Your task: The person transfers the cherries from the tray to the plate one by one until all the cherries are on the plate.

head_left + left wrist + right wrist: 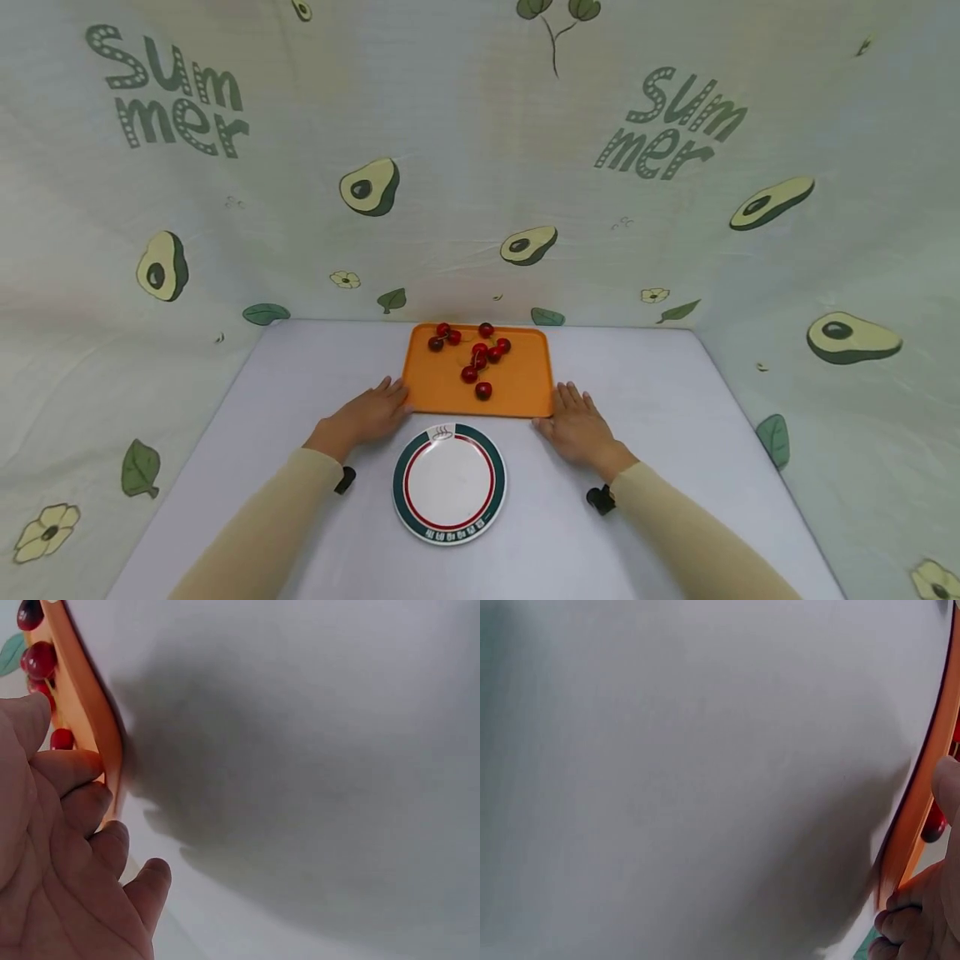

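An orange rectangular tray (435,393) lies at the far side of the table with several dark red cherries (478,361) scattered on it, some with stems. My left hand (372,412) is at the tray's near left corner, fingers extended along its side. In the left wrist view, its fingertips (94,801) meet the tray's rim. At the near right corner is my right hand (579,427), its fingers pointing away from me. The right wrist view shows only part of that hand, right at the orange rim (922,780).
Between my forearms, just nearer than the tray, sits a round white plate (450,483) with a green band and a red ring. The white table (637,375) ends at a hanging cloth (450,108) printed with avocados, which also covers both sides.
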### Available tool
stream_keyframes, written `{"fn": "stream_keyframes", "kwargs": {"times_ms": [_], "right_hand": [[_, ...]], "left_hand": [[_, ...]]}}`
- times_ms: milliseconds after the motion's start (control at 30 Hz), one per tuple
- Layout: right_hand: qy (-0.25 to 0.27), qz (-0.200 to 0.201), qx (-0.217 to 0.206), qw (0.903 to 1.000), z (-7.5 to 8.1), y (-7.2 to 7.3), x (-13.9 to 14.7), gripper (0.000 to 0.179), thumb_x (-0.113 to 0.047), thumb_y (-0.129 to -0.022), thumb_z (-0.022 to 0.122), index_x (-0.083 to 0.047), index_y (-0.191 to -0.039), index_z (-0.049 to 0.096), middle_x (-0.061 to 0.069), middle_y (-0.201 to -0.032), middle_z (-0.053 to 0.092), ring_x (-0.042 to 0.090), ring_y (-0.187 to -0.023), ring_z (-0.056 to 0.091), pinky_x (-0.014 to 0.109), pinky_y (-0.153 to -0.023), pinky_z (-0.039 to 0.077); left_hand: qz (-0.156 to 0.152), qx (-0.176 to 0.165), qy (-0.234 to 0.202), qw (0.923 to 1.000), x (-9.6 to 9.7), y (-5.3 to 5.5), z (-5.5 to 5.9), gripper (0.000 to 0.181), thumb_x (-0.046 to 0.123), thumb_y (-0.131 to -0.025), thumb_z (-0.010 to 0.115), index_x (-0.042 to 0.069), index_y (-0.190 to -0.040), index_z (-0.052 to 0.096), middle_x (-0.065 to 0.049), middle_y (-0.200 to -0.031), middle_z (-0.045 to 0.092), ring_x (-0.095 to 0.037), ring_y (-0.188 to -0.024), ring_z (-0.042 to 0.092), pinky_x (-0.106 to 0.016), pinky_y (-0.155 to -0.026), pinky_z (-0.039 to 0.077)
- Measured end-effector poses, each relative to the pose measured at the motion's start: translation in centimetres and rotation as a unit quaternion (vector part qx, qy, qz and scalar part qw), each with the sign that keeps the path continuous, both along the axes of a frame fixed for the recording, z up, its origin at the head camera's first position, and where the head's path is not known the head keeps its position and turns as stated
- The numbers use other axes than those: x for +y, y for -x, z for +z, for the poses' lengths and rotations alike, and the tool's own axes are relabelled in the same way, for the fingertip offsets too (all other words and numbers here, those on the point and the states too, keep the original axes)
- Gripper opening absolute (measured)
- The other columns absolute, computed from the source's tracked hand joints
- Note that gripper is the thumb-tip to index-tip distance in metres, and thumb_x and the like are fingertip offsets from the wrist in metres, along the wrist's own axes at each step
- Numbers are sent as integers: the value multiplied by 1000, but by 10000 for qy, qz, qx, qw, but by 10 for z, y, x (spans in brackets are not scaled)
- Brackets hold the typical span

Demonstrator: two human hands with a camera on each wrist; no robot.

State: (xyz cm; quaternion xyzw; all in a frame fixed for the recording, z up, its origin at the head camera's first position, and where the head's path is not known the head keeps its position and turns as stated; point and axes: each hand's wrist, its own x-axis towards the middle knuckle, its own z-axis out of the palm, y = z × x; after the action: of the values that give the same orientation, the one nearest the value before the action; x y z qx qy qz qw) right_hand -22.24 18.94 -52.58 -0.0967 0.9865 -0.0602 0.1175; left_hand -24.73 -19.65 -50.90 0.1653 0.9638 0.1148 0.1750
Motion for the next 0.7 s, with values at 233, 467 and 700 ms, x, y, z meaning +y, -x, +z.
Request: {"fn": "stream_keyframes", "kwargs": {"times_ms": [233,467,700], "right_hand": [[-15,192,90,9998,1,-3,-9,84,-54,-110,44,9,-163,24,27,-171,24,43,-161,17,60,-132,13],[16,258,175,9995,2,-11,-14,84,-53,-108,49,8,-162,27,26,-170,27,43,-160,21,60,-131,16],[-20,360,257,9990,-2,-18,-12,86,-55,-108,49,8,-162,28,26,-170,28,43,-160,21,61,-131,16]], "left_hand": [[211,80,-226,9995,-13,-18,-6,61,38,-112,46,0,-160,40,-17,-171,31,-42,-161,20,-60,-129,24],[378,97,-264,9989,-17,-29,-8,62,38,-112,45,-1,-160,39,-18,-171,30,-43,-161,19,-60,-129,24],[451,95,-245,9986,-17,-35,-9,63,38,-113,45,0,-161,37,-18,-171,29,-42,-161,18,-59,-130,23]]}}
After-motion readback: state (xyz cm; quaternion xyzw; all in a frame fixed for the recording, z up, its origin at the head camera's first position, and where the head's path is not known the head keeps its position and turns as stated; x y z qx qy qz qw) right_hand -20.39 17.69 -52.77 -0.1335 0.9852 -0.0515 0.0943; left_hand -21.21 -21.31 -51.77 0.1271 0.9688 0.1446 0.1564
